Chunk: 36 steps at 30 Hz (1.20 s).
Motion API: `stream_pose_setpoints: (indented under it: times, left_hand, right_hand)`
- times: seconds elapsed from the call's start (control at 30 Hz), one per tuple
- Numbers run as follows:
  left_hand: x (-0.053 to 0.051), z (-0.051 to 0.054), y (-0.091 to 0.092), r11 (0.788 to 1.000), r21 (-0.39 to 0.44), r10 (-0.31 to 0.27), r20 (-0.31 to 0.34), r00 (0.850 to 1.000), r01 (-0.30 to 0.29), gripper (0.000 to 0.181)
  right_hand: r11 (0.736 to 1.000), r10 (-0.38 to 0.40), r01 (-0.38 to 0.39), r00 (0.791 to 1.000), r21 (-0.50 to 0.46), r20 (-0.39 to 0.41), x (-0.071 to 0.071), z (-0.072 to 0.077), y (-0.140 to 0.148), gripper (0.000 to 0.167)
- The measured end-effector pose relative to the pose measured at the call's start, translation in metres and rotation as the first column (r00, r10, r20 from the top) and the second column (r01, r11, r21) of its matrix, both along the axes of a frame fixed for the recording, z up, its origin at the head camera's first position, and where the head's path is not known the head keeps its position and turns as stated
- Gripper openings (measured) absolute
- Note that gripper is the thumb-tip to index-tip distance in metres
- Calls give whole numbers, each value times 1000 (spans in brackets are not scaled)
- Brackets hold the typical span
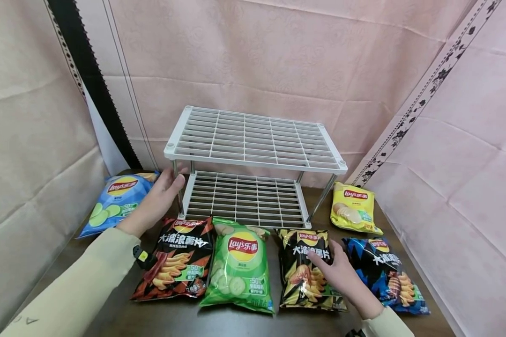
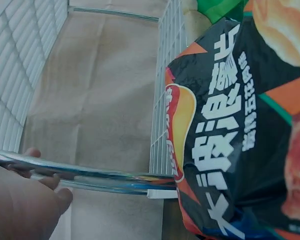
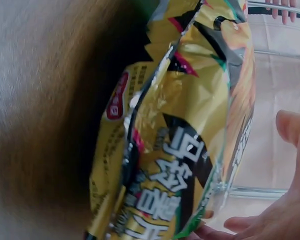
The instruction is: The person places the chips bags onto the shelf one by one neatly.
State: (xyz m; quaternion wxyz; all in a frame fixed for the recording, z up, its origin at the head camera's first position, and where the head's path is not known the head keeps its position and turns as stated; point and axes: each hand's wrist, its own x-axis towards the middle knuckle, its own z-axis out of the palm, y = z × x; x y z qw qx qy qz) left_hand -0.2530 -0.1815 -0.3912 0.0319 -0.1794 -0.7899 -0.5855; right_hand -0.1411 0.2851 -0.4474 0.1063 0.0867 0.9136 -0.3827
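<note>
A white two-tier rack (image 1: 253, 161) with metal posts stands at the back. My left hand (image 1: 162, 199) is at its left posts, fingers loosely extended beside a metal post (image 2: 110, 180); whether they press on it is hard to tell. Below that hand lies a black and red chip bag (image 1: 177, 260), large in the left wrist view. My right hand (image 1: 339, 269) is at the right edge of a gold and black chip bag (image 1: 301, 276). Its thumb (image 3: 290, 127) is spread over the bag's front, apart from it, while the fingers are by the bag's edge, partly hidden.
A green chip bag (image 1: 238, 267) lies between the red and gold ones. To the left is a blue bag (image 1: 118, 199); to the right are a yellow bag (image 1: 356, 208) and a dark blue bag (image 1: 385, 274). Cloth walls (image 1: 253, 56) enclose the brown table (image 1: 152, 318).
</note>
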Motion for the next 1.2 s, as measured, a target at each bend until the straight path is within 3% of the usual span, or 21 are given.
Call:
stream_pose_setpoints:
  times: [0.2, 0.4, 0.6, 0.9, 1.2]
  left_hand:
    - [-8, -2, 7, 993, -90, 67, -77, 995, -74, 51]
    - [-17, -5, 11, 968, -194, 144, -76, 987, -156, 48]
    - [-23, -11, 12, 963, -191, 171, -124, 977, -193, 45]
    - [-27, -15, 15, 964, -177, 175, -151, 973, -201, 42]
    - [-27, -15, 12, 958, -187, 187, -162, 969, -216, 40]
  right_hand:
    - [999, -31, 33, 998, -36, 50, 2, -7, 2, 113]
    - [996, -71, 76, 994, -53, 86, -1, -16, 4, 120]
    - [995, -92, 97, 988, -34, 122, -6, -20, 6, 123]
    - [978, -153, 174, 974, -119, 169, -4, -23, 8, 99]
    - [987, -121, 139, 971, -76, 205, -5, -21, 11, 129]
